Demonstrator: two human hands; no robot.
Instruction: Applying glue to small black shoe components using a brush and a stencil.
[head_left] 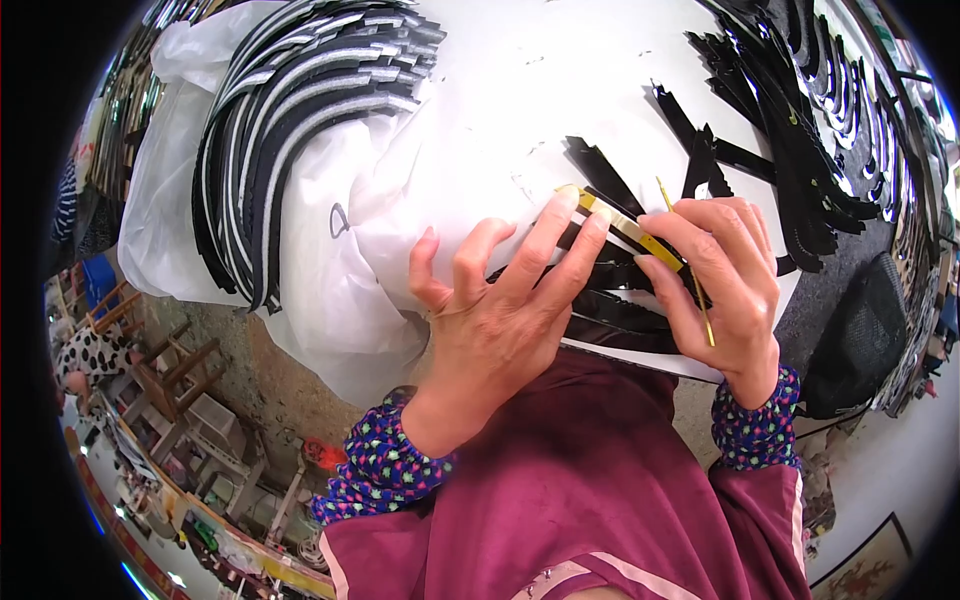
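The left hand point(508, 335), spread open, lays two fingertips on the narrow yellow strip point(628, 229). The right hand point(725, 265) is curled around a thin yellow stick point(706, 318); whether it also pinches the strip's right end, I cannot tell. Beside the strip lie black pieces point(605, 168); far left of it, curved black-and-white bands point(240, 170).

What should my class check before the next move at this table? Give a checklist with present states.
1. Left hand fingertips on the yellow-and-cream strip: ok.
2. Right hand at that strip's other end: ok.
3. Thin yellow stick held in the right hand: ok.
4. Black strips clear of the hands: not ok; some lie beneath and around them.
5. Curved striped stack apart from both hands: ok.
6. Yellow-and-cream strip's underside flat: cannot tell; hidden.
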